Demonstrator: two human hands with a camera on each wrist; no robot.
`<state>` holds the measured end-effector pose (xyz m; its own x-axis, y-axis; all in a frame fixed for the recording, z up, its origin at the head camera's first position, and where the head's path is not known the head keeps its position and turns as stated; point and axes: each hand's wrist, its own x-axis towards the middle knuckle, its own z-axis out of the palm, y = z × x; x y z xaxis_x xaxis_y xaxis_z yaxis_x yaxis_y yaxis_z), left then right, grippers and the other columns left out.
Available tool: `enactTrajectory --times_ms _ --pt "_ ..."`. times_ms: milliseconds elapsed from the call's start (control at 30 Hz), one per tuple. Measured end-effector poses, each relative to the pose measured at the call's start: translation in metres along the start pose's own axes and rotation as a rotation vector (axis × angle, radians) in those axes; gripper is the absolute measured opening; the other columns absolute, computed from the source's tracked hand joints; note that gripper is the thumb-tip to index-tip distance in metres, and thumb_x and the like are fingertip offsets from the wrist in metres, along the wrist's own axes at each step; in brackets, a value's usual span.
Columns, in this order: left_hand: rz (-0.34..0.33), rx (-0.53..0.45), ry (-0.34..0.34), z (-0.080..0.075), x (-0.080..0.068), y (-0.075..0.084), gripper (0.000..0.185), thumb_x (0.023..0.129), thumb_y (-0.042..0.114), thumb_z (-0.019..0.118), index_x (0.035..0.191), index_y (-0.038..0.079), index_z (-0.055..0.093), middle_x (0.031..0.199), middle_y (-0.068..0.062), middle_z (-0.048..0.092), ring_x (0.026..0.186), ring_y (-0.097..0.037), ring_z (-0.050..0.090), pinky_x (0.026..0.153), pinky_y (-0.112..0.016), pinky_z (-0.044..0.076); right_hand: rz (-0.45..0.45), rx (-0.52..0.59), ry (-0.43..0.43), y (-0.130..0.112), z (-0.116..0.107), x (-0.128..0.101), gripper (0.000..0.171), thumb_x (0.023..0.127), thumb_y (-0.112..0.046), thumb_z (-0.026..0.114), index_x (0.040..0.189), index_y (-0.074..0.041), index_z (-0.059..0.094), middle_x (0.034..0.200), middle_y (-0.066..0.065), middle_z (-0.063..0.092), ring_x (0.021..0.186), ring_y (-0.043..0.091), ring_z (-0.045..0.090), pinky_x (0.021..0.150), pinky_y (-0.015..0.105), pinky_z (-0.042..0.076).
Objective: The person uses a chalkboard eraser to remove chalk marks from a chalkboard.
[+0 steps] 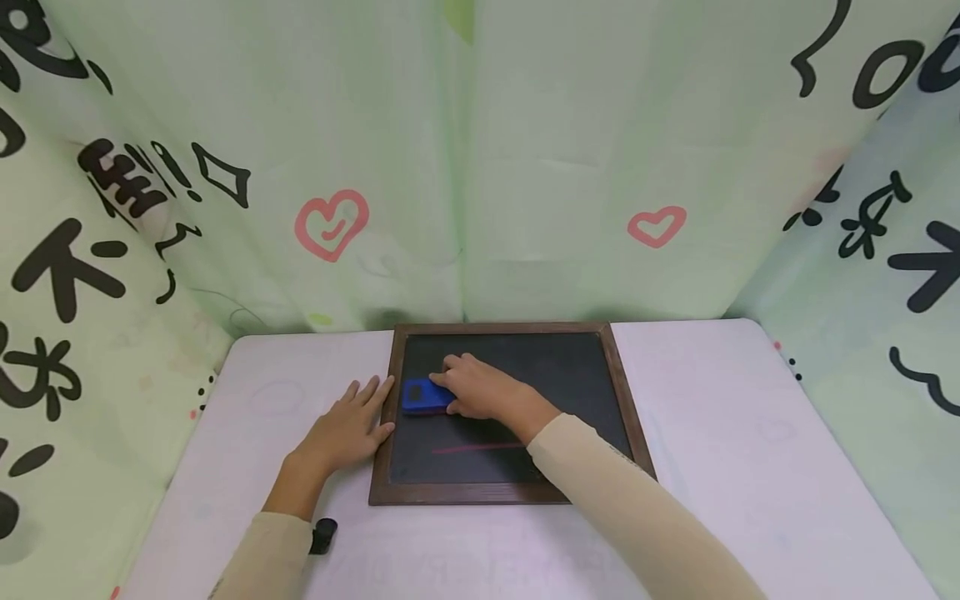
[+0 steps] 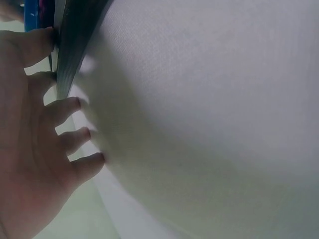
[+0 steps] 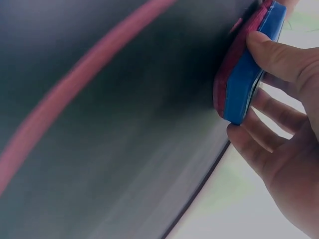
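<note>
Blue rectangular eraser [image 1: 417, 397] sits mid-frame, pinched by the right hand [image 1: 486, 390], forearm [image 1: 637, 508] slanting from lower right; the spread-fingered left hand [image 1: 341, 435] touches the brown-framed rectangular blackboard [image 1: 525, 358].

Left arm [image 1: 262, 557] comes in from lower left, beige-sleeved, wrist bare; left hand [image 1: 341, 442] is palm down, its fingers [image 2: 65, 110] spread and mostly straight, thumb out to the side. Right arm [image 1: 645, 508], also beige-sleeved, angles forward and inward to the left, right hand [image 1: 483, 392] back up and gripping, thumb [image 3: 279, 59] opposite its fingers.
</note>
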<state>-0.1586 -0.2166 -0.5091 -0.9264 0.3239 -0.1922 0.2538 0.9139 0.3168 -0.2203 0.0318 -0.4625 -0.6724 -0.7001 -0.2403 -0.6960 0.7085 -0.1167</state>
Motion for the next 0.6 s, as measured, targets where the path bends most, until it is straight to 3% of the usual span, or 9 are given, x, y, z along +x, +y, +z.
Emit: enactTrajectory --times_ms 200,600 --pt "-0.01 0.008 -0.006 0.0003 0.0024 0.0005 0.074 0.106 0.042 0.052 0.167 0.018 0.018 0.171 -0.018 0.024 0.155 -0.051 0.02 0.114 -0.073 0.033 0.02 -0.007 -0.006 -0.003 -0.0033 0.0103 0.061 0.099 -0.029 0.071 0.154 -0.013 0.051 0.143 0.012 0.058 0.126 0.029 0.058 0.108 0.038 0.051" --pt "-0.014 0.0 -0.013 0.0005 0.0014 -0.0004 0.074 0.106 0.042 0.051 0.167 0.018 0.017 0.171 -0.019 0.023 0.155 -0.052 0.018 0.115 -0.073 0.032 -0.005 -0.029 -0.006 -0.0063 0.0003 0.0065 0.062 0.099 -0.03 0.072 0.155 -0.014 0.05 0.143 0.01 0.057 0.122 0.028 0.058 0.105 0.035 0.053"
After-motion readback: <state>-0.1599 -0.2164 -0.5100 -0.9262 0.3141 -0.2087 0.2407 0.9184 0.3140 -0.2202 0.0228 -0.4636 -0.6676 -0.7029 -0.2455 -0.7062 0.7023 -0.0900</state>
